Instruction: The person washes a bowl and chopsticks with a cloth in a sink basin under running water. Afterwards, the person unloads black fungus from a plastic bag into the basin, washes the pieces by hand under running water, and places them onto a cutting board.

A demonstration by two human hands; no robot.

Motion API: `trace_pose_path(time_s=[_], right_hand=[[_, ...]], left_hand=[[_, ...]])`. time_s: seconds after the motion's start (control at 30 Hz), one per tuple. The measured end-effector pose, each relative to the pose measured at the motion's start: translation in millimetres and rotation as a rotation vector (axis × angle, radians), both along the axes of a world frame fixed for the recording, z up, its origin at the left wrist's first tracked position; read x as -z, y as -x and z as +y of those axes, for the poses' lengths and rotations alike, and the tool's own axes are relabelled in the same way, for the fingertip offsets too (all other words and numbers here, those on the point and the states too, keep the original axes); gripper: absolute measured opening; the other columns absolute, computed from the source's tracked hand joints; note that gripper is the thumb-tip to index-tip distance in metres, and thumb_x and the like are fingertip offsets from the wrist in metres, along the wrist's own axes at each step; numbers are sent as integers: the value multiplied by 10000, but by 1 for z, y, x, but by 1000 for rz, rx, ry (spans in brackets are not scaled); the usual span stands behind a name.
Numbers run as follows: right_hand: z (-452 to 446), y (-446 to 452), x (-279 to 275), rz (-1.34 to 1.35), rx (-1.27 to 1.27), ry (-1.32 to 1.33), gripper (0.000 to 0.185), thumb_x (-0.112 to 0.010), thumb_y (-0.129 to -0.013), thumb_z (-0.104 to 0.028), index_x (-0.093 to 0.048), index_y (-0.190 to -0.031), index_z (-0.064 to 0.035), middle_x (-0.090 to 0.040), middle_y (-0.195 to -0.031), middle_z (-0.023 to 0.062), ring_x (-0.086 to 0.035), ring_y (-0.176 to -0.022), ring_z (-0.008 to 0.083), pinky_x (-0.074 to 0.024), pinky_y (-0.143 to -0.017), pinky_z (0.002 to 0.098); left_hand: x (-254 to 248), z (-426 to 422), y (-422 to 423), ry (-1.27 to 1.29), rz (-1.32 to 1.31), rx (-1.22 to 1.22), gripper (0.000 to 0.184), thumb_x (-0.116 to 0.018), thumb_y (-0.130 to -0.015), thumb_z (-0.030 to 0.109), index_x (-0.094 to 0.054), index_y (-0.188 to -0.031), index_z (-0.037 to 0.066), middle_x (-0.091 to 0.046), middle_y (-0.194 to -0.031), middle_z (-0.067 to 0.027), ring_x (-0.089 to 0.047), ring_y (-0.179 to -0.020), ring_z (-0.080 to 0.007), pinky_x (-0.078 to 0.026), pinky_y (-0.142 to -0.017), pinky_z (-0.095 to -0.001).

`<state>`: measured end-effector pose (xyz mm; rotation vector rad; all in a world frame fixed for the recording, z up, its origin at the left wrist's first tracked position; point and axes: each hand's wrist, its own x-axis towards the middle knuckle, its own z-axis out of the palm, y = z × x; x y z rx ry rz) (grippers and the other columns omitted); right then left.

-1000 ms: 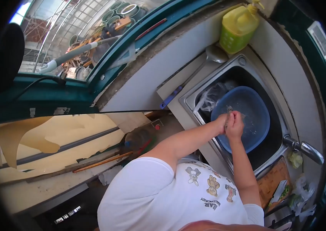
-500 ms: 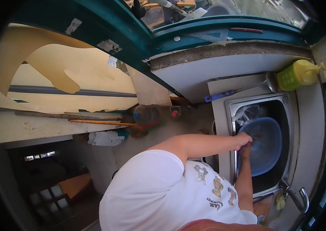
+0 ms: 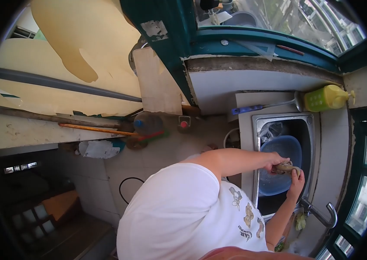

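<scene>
My left hand (image 3: 274, 161) is closed on one end of a grey-brown, soft-looking item (image 3: 285, 167), possibly a cloth; its exact nature is unclear. At the other end, the fingers of my right hand (image 3: 296, 181) pinch it, so it stretches between both hands. Beneath them is a blue basin (image 3: 294, 146) inside the metal sink (image 3: 307, 125). Clear plastic (image 3: 271, 131) lies in the sink beside the basin's upper left side.
A ladle with a blue handle (image 3: 247, 109) lies beside the sink, near a yellow-green pump bottle (image 3: 324, 99). The faucet (image 3: 322, 216) stands at the sink's lower right, near a pale green vegetable piece (image 3: 300, 221). A large bottle (image 3: 149, 124) is on the floor.
The view has turned and shifted. My hands, earlier together low over the basin, are now farther apart, with the grey-brown item clearly visible between them.
</scene>
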<state>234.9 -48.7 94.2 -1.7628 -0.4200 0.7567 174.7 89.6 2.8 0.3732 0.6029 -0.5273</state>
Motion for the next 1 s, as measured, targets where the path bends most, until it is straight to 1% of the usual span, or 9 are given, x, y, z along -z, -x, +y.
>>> trace_pose_path(time_s=[0.1, 0.2, 0.37, 0.4, 0.5, 0.6, 0.63, 0.77, 1.0], right_hand=[[-3, -6, 32, 329, 165, -220, 315, -553, -864, -189, -480, -1135, -46, -558, -984, 63, -553, -892, 158, -433, -812, 279], [17, 22, 28, 735, 321, -414, 406, -532, -868, -178, -407, -1243, -90, -545, -990, 69, -538, -931, 171, -435, -853, 320], [34, 54, 35, 415, 450, -368, 729, -408, -823, -526, -225, -1398, -115, -335, -1316, 64, -368, -1154, 228, -276, -974, 338], [30, 51, 41, 527, 383, -555, 633, -425, -844, -437, -267, -1366, -117, -378, -1196, 55, -406, -1055, 205, -318, -941, 332], [13, 21, 58, 821, 150, -1128, 379, -475, -907, -172, -391, -1272, -120, -506, -837, 29, -521, -758, 135, -445, -842, 316], [-1, -6, 59, 759, 47, -930, 304, -459, -917, -196, -433, -1210, -116, -441, -729, 0, -446, -642, 93, -452, -729, 283], [6, -4, 45, 727, 166, -787, 204, -451, -923, -286, -492, -993, -99, -380, -623, -19, -368, -546, 78, -404, -596, 249], [15, -9, 27, 652, 388, -312, 390, -415, -904, -458, -380, -693, -132, -287, -514, -39, -279, -430, 74, -327, -492, 236], [-1, -23, 74, 510, 580, -44, 370, -474, -899, -385, -391, -646, -127, -331, -511, -31, -286, -417, 84, -274, -408, 245]], left_hand=[[-45, 12, 10, 43, -205, 89, 356, -615, -800, 416, -557, -967, 107, -568, -948, -70, -567, -856, -227, -533, -712, -366], [-33, -1, 11, 131, -115, 88, 400, -607, -804, 418, -527, -1060, 122, -545, -1049, -82, -604, -838, -263, -548, -731, -360], [-48, -11, 39, 336, -150, -94, 440, -600, -813, 401, -493, -1156, 148, -518, -1143, -117, -611, -901, -334, -562, -676, -298], [-51, -11, 41, 350, -183, -103, 447, -596, -817, 399, -486, -1172, 153, -513, -1158, -121, -606, -923, -344, -563, -663, -285], [-53, 0, 29, 215, -206, 192, 335, -626, -800, 382, -559, -921, 77, -586, -856, -79, -580, -640, -160, -421, -438, -174], [-40, -3, 11, 99, -319, 428, 301, -682, -757, 339, -577, -727, 59, -582, -655, -37, -510, -497, -69, -300, -343, -141], [-36, -6, 7, 24, -345, 463, 289, -695, -738, 324, -569, -710, 65, -569, -642, -31, -505, -494, -68, -295, -342, -148], [-29, -26, 2, -404, -415, 518, 240, -710, -681, 263, -541, -671, 93, -518, -599, -10, -469, -462, -69, -277, -353, -184], [-7, -60, 0, -1069, -629, 446, 328, -614, -737, 324, -608, -871, 25, -622, -816, -152, -605, -758, -267, -464, -657, -372]])
